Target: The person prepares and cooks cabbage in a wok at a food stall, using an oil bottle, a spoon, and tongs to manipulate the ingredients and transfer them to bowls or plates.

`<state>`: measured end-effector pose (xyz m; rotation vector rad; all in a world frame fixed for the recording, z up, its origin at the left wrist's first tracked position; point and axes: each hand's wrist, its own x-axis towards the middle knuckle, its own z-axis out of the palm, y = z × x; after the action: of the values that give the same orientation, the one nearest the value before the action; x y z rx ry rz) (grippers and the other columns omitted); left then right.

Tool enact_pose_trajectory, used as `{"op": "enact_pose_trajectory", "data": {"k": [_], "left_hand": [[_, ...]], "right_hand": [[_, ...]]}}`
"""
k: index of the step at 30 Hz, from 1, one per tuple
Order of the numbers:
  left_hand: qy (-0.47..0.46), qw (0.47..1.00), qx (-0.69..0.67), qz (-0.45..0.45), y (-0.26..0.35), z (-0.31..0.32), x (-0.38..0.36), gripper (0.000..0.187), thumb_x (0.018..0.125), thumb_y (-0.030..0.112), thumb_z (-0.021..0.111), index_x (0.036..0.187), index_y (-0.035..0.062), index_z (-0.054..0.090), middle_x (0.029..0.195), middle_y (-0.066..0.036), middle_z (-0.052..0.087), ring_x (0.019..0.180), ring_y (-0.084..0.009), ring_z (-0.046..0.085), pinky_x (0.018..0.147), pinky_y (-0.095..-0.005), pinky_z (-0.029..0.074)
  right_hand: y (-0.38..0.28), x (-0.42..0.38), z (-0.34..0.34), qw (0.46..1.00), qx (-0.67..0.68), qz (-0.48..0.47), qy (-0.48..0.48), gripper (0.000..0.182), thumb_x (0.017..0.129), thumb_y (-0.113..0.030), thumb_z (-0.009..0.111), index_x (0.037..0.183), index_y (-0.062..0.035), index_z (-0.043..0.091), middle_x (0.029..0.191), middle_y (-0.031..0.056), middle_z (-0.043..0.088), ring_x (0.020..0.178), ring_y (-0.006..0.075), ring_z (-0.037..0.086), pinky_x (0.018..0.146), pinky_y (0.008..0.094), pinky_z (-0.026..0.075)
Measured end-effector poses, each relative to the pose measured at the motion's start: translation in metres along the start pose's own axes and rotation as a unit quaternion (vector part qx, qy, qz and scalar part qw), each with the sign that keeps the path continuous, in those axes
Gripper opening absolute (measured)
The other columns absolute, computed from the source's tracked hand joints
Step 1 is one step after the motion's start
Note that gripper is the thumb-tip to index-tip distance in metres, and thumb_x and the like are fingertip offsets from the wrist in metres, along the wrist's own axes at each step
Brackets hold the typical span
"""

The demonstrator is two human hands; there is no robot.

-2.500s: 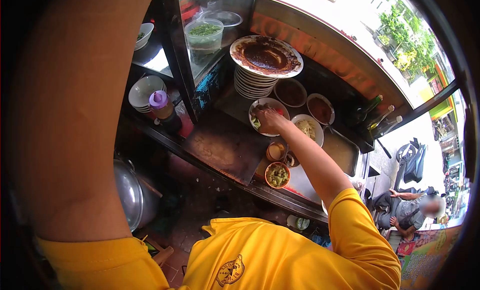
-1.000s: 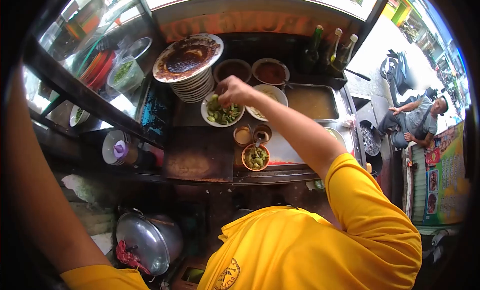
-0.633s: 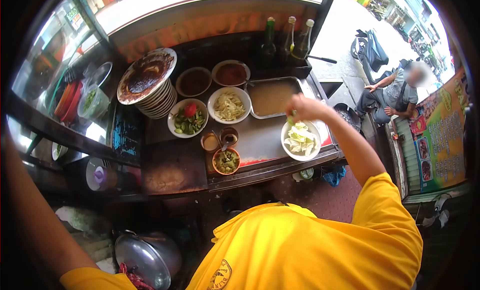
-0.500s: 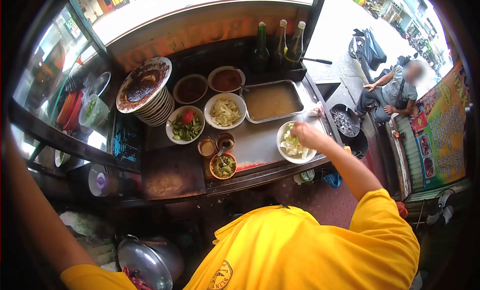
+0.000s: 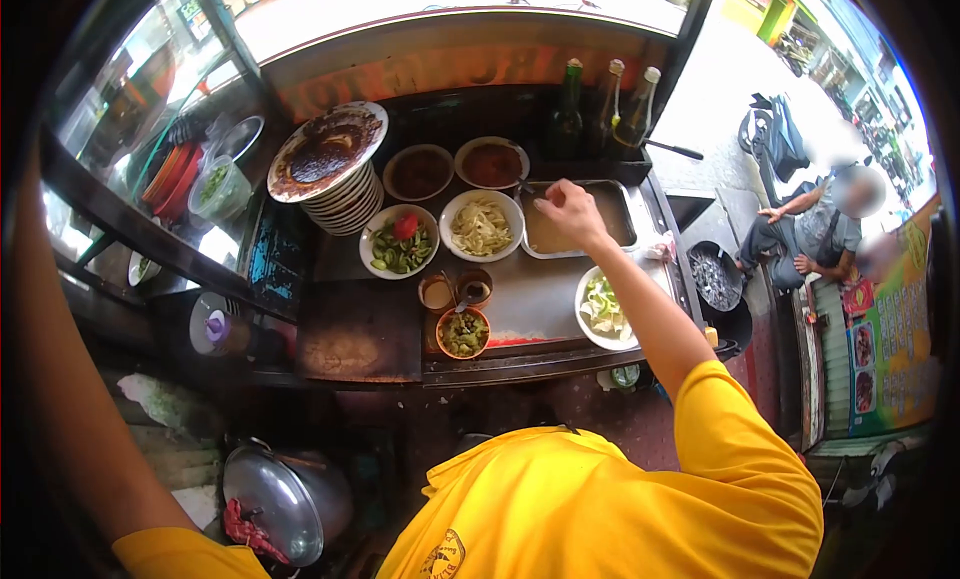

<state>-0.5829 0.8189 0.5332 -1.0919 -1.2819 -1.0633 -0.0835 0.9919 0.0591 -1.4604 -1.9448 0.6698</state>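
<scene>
My right hand (image 5: 577, 217) hovers over a rectangular metal tray of cloudy brownish liquid (image 5: 592, 241). Its fingers are bent together in a pinch; whatever they hold, if anything, does not show. Below my right forearm stands a white bowl (image 5: 590, 331) with pale cut cabbage and greener pieces on top, partly covered by the arm. Left of the tray are a bowl of pale shredded vegetable (image 5: 481, 228) and a bowl of sliced greens with a red tomato (image 5: 400, 244). My left arm runs up the left edge, its hand outside the picture.
Stacked plates (image 5: 345, 204), two bowls of dark and red sauce (image 5: 492, 165), and three bottles (image 5: 612, 109) line the back. Small cups (image 5: 437, 293) and an orange-rimmed bowl (image 5: 463, 335) stand in front. A person (image 5: 815, 224) sits at right near a charcoal pan (image 5: 714, 274).
My right hand has left the cabbage bowl and moved up and left to over the tray. Greener pieces now show on the cabbage. The view has shifted slightly.
</scene>
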Motion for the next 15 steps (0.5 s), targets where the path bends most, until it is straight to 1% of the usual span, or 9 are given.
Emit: {"op": "enact_pose_trajectory", "data": {"k": [1,2,4,6,8,10,13,14,15], "left_hand": [[0.002,1.0,0.001,0.001,0.002,-0.001,0.001,0.053,0.098,0.027,0.045,0.136,-0.0062,0.033,0.136,-0.028,0.04,0.127,-0.037,0.042,0.103,-0.0464,0.038],[0.002,1.0,0.002,0.004,0.003,-0.002,0.0,0.053,0.098,0.028,0.045,0.137,-0.0063,0.033,0.136,-0.028,0.04,0.127,-0.037,0.042,0.103,-0.0464,0.038],[0.002,1.0,0.003,0.009,0.008,-0.002,0.0,0.053,0.098,0.028,0.045,0.137,-0.0064,0.032,0.136,-0.028,0.04,0.127,-0.0372,0.042,0.103,-0.0465,0.038],[0.004,1.0,0.005,0.014,0.011,-0.003,-0.001,0.054,0.097,0.028,0.045,0.137,-0.0065,0.032,0.136,-0.029,0.039,0.127,-0.0373,0.042,0.103,-0.0466,0.038],[0.004,1.0,0.011,0.015,0.01,-0.004,-0.001,0.054,0.097,0.028,0.045,0.137,-0.0066,0.032,0.136,-0.029,0.039,0.127,-0.0375,0.042,0.103,-0.0467,0.038],[0.005,1.0,0.01,0.015,0.011,-0.002,-0.003,0.054,0.097,0.028,0.045,0.137,-0.0067,0.032,0.136,-0.029,0.039,0.127,-0.0376,0.041,0.103,-0.0467,0.038],[0.008,1.0,0.01,0.014,0.014,-0.001,-0.004,0.055,0.097,0.028,0.046,0.137,-0.0068,0.032,0.136,-0.029,0.039,0.127,-0.0378,0.041,0.103,-0.0468,0.037],[0.01,1.0,0.011,0.013,0.013,-0.002,-0.003,0.055,0.097,0.028,0.046,0.137,-0.0069,0.032,0.136,-0.029,0.039,0.127,-0.0379,0.041,0.103,-0.0469,0.037],[0.011,1.0,0.012,0.013,0.012,-0.004,-0.004,0.055,0.097,0.028,0.046,0.137,-0.0069,0.032,0.136,-0.029,0.039,0.127,-0.038,0.041,0.103,-0.0469,0.037]], "right_hand": [[0.006,0.015,0.019,0.998,0.029,0.012,0.05,0.032,0.077,-0.028,0.073,0.087,0.0017,0.065,0.083,0.0164,0.069,0.076,0.0295,0.068,0.072,0.0377,0.052],[0.008,0.03,0.032,0.999,0.031,0.007,0.043,0.032,0.077,-0.028,0.073,0.087,0.0017,0.065,0.083,0.0164,0.069,0.076,0.0295,0.068,0.072,0.0377,0.052],[0.011,0.056,0.056,0.991,0.055,0.123,0.022,0.029,0.077,-0.017,0.071,0.098,0.0021,0.065,0.074,0.0112,0.07,0.061,0.0212,0.067,0.059,0.0328,0.053],[0.018,0.08,0.068,0.989,0.09,0.102,0.062,0.025,0.077,-0.01,0.068,0.099,0.0019,0.066,0.074,0.0112,0.069,0.056,0.0188,0.066,0.055,0.0312,0.053],[0.011,0.096,0.073,0.979,0.069,0.025,0.189,0.02,0.08,-0.008,0.065,0.098,0.0028,0.066,0.072,0.012,0.068,0.06,0.0154,0.065,0.058,0.0298,0.054],[0.0,0.103,0.078,0.946,0.259,0.049,0.191,0.018,0.085,-0.011,0.064,0.098,0.001,0.067,0.073,0.0116,0.068,0.061,0.0144,0.065,0.058,0.0285,0.053],[0.007,0.108,0.082,0.949,0.263,0.133,0.114,0.019,0.089,-0.014,0.061,0.1,-0.0001,0.067,0.073,0.0115,0.068,0.06,0.0145,0.065,0.057,0.0275,0.053],[0.009,0.109,0.079,0.95,0.261,0.131,0.113,0.019,0.089,-0.014,0.061,0.1,-0.0001,0.067,0.073,0.0115,0.068,0.06,0.0145,0.065,0.057,0.0275,0.053],[0.014,0.109,0.073,0.971,0.178,0.078,0.137,0.02,0.088,-0.016,0.06,0.098,0.0003,0.067,0.076,0.0151,0.068,0.066,0.0213,0.067,0.064,0.0329,0.053]]}}
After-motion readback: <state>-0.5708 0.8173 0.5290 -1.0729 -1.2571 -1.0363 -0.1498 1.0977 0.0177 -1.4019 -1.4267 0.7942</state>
